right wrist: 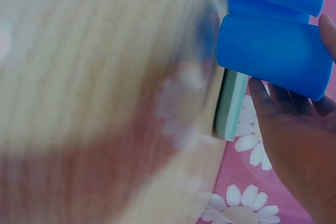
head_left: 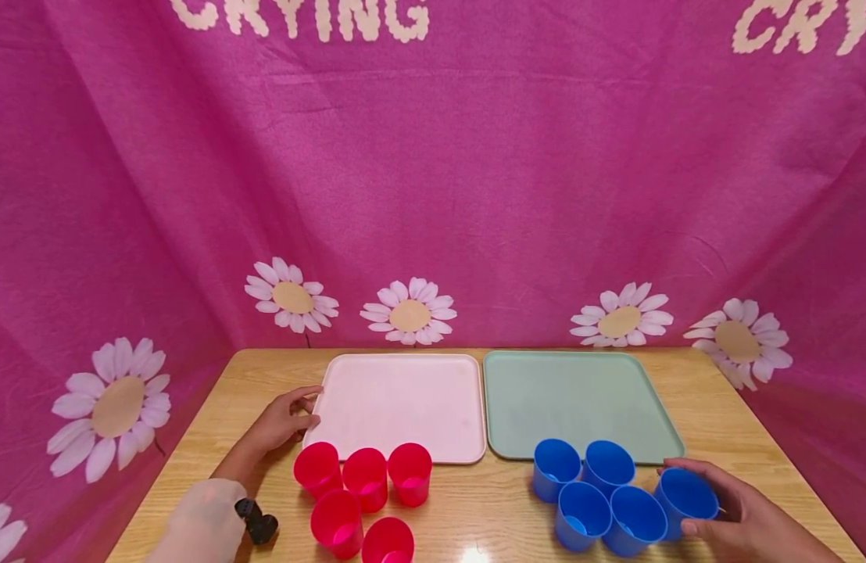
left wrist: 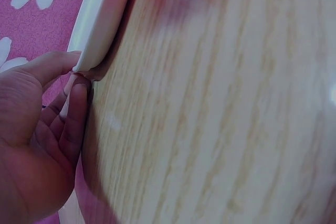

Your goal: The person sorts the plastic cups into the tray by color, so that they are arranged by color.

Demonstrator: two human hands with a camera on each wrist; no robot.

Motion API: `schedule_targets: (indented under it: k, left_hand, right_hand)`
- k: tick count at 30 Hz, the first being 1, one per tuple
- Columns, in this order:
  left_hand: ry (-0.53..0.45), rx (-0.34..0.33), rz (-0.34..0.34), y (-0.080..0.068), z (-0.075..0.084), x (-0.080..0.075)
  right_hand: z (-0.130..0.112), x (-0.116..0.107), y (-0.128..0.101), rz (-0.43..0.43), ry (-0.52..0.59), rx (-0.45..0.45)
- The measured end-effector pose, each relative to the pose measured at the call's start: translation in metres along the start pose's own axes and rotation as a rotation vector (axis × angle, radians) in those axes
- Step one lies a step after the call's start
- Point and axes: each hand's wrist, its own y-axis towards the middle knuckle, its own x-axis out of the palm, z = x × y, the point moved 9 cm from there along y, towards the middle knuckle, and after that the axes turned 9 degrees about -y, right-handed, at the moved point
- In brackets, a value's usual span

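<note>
Head view: your right hand [head_left: 735, 520] wraps the rightmost blue cup [head_left: 686, 496] near the table's front right corner; your left hand [head_left: 288, 418] pinches the pink tray's [head_left: 405, 375] left edge.

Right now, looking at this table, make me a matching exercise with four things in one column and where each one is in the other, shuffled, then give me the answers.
Things:
1. pink tray
2. green tray
3. red cups
4. rightmost blue cup

Places:
A. grouped on the table in front of the pink tray
B. in the right hand's grip
C. its left edge touched by the left hand
D. right of the pink tray

Pairs: 1-C, 2-D, 3-A, 4-B
</note>
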Motion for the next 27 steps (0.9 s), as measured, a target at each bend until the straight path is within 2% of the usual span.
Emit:
schedule_targets:
  k: [4,9,12,16,20,27]
  left_hand:
    - [0.017,0.010,-0.003,0.000,0.000,0.000]
    - [0.022,0.015,-0.007,0.001,0.001,0.000]
    - [0.026,0.018,-0.005,0.001,0.001,0.000]
    - [0.037,0.014,0.005,0.000,0.002,-0.001]
    - [0.044,0.004,0.013,-0.001,0.001,-0.001]
    - [0.015,0.010,0.001,-0.003,0.001,0.001]
  right_hand:
    - [-0.011,-0.008,0.000,0.043,-0.098,-0.028]
    - [-0.030,-0.018,0.002,0.089,-0.211,-0.128]
    - [-0.041,-0.023,0.004,0.119,-0.251,-0.158]
    - [-0.054,-0.032,0.010,0.133,-0.250,-0.184]
    - [-0.070,-0.040,0.016,0.141,-0.236,-0.259]
    - [-0.100,-0.045,0.027,0.157,-0.275,-0.327]
